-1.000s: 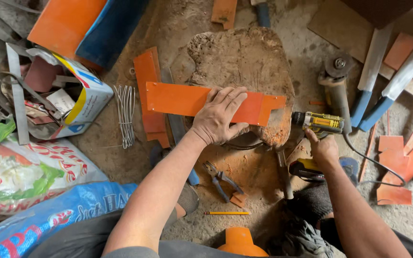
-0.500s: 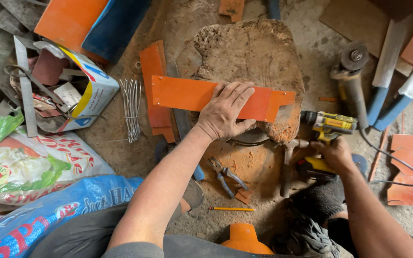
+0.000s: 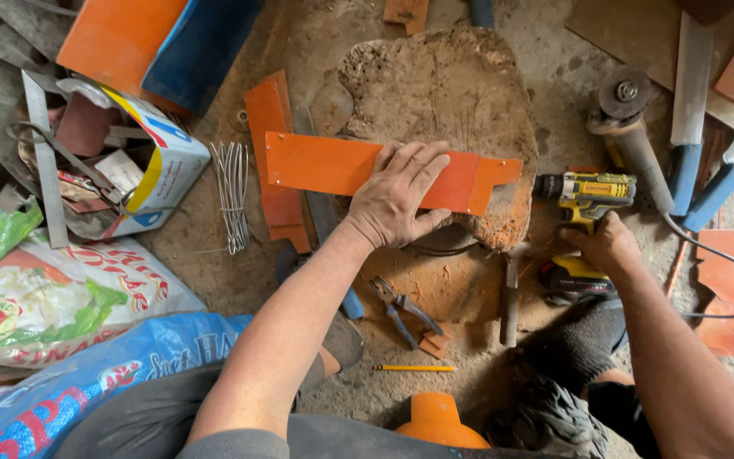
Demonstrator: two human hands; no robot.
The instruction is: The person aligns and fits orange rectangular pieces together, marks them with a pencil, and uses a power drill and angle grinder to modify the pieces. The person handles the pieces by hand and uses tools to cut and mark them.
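flat orange sheet-metal strip [image 3: 333,166] lies across rough wooden block [image 3: 443,102] | left hand [image 3: 399,197] presses it flat, fingers spread | right hand [image 3: 606,245] wraps yellow cordless drill [image 3: 584,194] grip | advice: hold strip firm, palm clear of bit

Orange sheet-metal strip [image 3: 333,166], notched at rt end, laid flat across stump. Yellow cordless drill [image 3: 586,194] set on ground just beside.

Left hand [image 3: 398,200] flat, fingers spread, palm pressed down, forearm stretched forward; right hand [image 3: 605,242] curled, knuckles up, wrist bent.
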